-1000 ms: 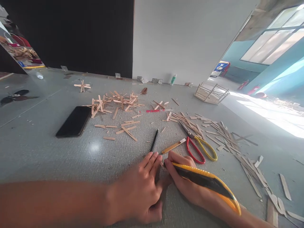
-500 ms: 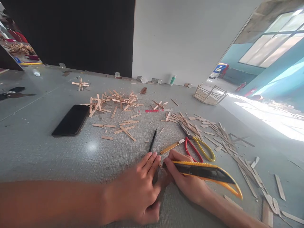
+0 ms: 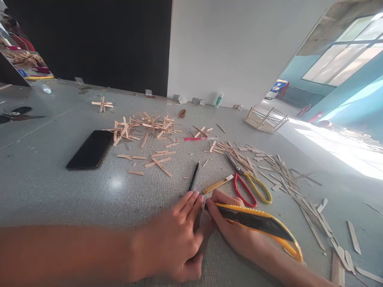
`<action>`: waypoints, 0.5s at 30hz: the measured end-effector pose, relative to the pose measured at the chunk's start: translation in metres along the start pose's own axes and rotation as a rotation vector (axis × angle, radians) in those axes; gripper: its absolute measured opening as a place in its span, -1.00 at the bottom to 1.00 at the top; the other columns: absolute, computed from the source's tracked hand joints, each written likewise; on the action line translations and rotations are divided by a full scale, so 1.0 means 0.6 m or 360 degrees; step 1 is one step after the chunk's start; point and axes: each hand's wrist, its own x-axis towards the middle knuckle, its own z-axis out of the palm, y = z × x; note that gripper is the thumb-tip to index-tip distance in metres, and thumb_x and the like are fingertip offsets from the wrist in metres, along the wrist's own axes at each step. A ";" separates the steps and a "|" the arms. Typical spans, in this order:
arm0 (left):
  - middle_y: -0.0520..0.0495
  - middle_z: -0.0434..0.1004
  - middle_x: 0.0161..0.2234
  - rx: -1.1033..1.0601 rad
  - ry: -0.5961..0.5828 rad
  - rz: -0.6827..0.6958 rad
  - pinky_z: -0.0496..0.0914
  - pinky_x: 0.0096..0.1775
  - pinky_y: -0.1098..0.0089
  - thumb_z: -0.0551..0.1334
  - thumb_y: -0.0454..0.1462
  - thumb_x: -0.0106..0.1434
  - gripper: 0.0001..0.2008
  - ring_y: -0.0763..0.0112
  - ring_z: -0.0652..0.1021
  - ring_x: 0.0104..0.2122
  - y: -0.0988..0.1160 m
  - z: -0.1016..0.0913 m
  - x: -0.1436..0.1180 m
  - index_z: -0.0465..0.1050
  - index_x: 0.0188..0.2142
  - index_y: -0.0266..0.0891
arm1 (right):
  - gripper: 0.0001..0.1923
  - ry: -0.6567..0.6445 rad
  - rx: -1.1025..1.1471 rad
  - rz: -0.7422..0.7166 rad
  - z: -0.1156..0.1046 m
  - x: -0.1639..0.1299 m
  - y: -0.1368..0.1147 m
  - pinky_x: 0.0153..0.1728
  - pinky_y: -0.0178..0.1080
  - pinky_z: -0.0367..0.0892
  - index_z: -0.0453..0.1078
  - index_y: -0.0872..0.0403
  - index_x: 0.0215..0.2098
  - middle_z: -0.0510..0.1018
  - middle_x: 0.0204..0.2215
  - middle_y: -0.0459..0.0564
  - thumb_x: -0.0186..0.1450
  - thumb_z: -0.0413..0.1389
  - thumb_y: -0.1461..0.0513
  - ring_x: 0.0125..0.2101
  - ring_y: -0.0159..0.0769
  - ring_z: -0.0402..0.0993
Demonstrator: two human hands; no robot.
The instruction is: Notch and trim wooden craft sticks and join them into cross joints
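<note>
My left hand (image 3: 176,237) lies low over the table, fingers together, pressing down a small wooden stick (image 3: 204,208) that is mostly hidden beneath the fingertips. In my right hand (image 3: 236,229) is a yellow and black utility knife (image 3: 257,221), its front end at the stick and its blade hidden by my fingers. Just beyond the hands lie a black pen (image 3: 194,176) and a yellow strip with a pale end (image 3: 218,184). Scissors (image 3: 245,181) with one red and one yellow handle rest past my right hand.
Loose wooden sticks (image 3: 287,181) are strewn along the right, and more pile up (image 3: 155,124) at the back middle. A phone (image 3: 90,150) lies at left. A stick frame (image 3: 265,118) and a glue stick (image 3: 219,100) stand near the back panel (image 3: 227,48).
The rear end of the utility knife has swung down and slightly left, while its front end stays beside my left fingertips. My left hand has hardly moved.
</note>
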 end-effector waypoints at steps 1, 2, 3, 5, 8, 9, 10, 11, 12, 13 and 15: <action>-0.71 0.40 0.19 0.0001 0.0007 -0.0002 0.12 0.31 -0.01 0.15 0.00 0.34 -0.37 -0.30 0.43 0.24 0.000 0.000 0.000 0.41 0.15 -0.52 | -0.57 0.0006 -0.0004 -0.0016 0.000 0.001 -0.003 -0.48 -0.26 0.18 0.11 -0.03 -0.49 0.30 -0.57 -0.19 0.51 -0.06 0.01 -0.52 -0.31 0.22; -0.71 0.39 0.19 0.0005 0.0012 -0.0001 0.13 0.30 -0.02 0.15 0.00 0.33 -0.38 -0.31 0.43 0.24 0.000 0.000 0.001 0.42 0.14 -0.51 | -0.57 0.0013 -0.0004 -0.0030 0.001 0.001 -0.005 -0.49 -0.26 0.17 0.09 -0.03 -0.50 0.28 -0.58 -0.19 0.51 -0.06 0.02 -0.54 -0.32 0.20; -0.72 0.40 0.19 0.0010 0.0012 0.0000 0.14 0.29 -0.03 0.15 0.00 0.33 -0.39 -0.32 0.43 0.24 0.000 -0.001 0.002 0.43 0.13 -0.51 | -0.57 0.0021 -0.0004 -0.0044 0.002 0.003 -0.007 -0.49 -0.26 0.16 0.08 -0.03 -0.50 0.27 -0.59 -0.20 0.51 -0.07 0.04 -0.55 -0.32 0.19; -0.73 0.41 0.17 0.0017 0.0007 0.0007 0.17 0.28 -0.04 0.17 -0.01 0.31 -0.43 -0.33 0.45 0.22 0.000 -0.002 0.002 0.48 0.04 -0.50 | -0.57 0.0042 -0.0001 -0.0073 0.004 0.005 -0.009 -0.48 -0.26 0.17 0.06 -0.03 -0.52 0.24 -0.60 -0.20 0.50 -0.07 0.06 -0.56 -0.33 0.19; -0.72 0.43 0.15 0.0015 0.0000 -0.0004 0.17 0.28 -0.03 0.18 -0.01 0.31 -0.47 -0.33 0.45 0.22 0.001 -0.004 0.002 0.51 -0.02 -0.48 | -0.57 0.0052 0.0010 -0.0119 0.007 0.008 -0.007 -0.47 -0.27 0.16 0.03 -0.03 -0.53 0.18 -0.63 -0.24 0.50 -0.08 0.07 -0.60 -0.38 0.14; -0.72 0.42 0.16 0.0009 0.0005 -0.0016 0.16 0.28 -0.03 0.17 -0.02 0.31 -0.47 -0.33 0.45 0.22 0.001 -0.004 0.001 0.50 0.00 -0.47 | -0.56 0.0049 0.0016 -0.0134 0.008 0.008 -0.006 -0.49 -0.28 0.14 0.02 -0.03 -0.53 0.14 -0.64 -0.25 0.51 -0.08 0.07 -0.62 -0.39 0.12; -0.72 0.41 0.17 0.0004 0.0007 -0.0021 0.15 0.29 -0.03 0.16 -0.02 0.32 -0.45 -0.32 0.44 0.23 0.002 -0.003 0.000 0.48 0.04 -0.48 | -0.56 0.0043 0.0023 -0.0146 0.008 0.008 -0.005 -0.51 -0.29 0.12 0.00 -0.03 -0.53 0.12 -0.65 -0.26 0.51 -0.08 0.07 -0.63 -0.40 0.09; -0.72 0.40 0.18 -0.0003 0.0007 -0.0023 0.15 0.29 -0.04 0.15 -0.02 0.34 -0.43 -0.32 0.43 0.24 0.002 -0.002 -0.001 0.46 0.09 -0.49 | -0.56 0.0037 0.0028 -0.0156 0.009 0.007 -0.004 -0.53 -0.30 0.10 0.00 -0.03 -0.52 0.11 -0.65 -0.27 0.51 -0.08 0.07 -0.63 -0.40 0.08; -0.72 0.40 0.18 -0.0012 0.0008 -0.0021 0.14 0.29 -0.04 0.14 -0.02 0.34 -0.41 -0.32 0.42 0.24 0.002 -0.001 -0.002 0.43 0.12 -0.50 | -0.56 0.0031 0.0031 -0.0164 0.008 0.007 -0.003 -0.54 -0.30 0.09 0.00 -0.03 -0.52 0.10 -0.65 -0.27 0.51 -0.08 0.07 -0.63 -0.41 0.07; -0.73 0.39 0.19 -0.0020 0.0006 -0.0017 0.13 0.29 -0.04 0.14 -0.01 0.34 -0.40 -0.32 0.42 0.25 0.002 0.000 -0.002 0.42 0.14 -0.50 | -0.57 0.0028 0.0032 -0.0170 0.008 0.006 -0.003 -0.54 -0.30 0.09 0.00 -0.03 -0.52 0.11 -0.65 -0.27 0.51 -0.08 0.08 -0.64 -0.41 0.07; -0.74 0.39 0.18 -0.0027 0.0009 -0.0007 0.12 0.30 -0.05 0.15 -0.01 0.33 -0.39 -0.34 0.42 0.24 0.002 0.003 -0.003 0.44 0.12 -0.52 | -0.58 0.0022 0.0029 -0.0176 0.007 0.006 -0.003 -0.53 -0.30 0.09 0.00 -0.03 -0.51 0.13 -0.65 -0.27 0.50 -0.07 0.09 -0.64 -0.41 0.09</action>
